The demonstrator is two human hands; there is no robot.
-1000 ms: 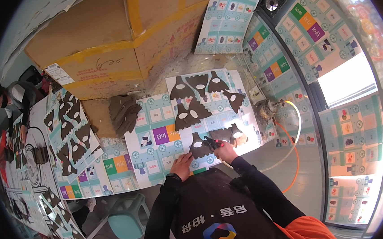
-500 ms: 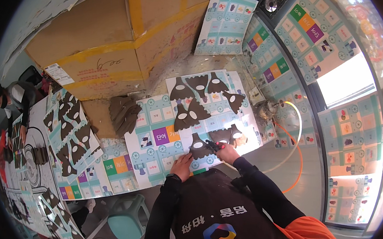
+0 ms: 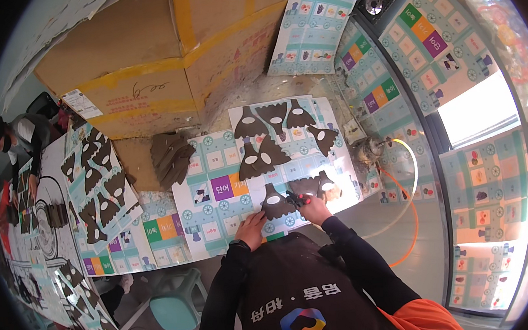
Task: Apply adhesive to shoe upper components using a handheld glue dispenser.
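Observation:
My right hand is closed round a small black and red spray gun; its nozzle points left and away from me, over the sheet. Just left of the nozzle lies a dark brown fan-shaped piece with a white oval on it. My left hand rests at that piece's lower left edge, fingers stretched out and fingertips touching it. More brown pieces lie right of the gun, partly behind it, such as one with a white oval. Several others are spread farther up the same printed sheet.
A stack of brown pieces sits left of the sheet, before a large cardboard box. Yellow and orange hoses hang at the right. A teal stool stands at lower left. Another person works at the far left table.
The spray gun and my right hand have shifted slightly to the right, away from the near brown piece. My left hand stays at its edge.

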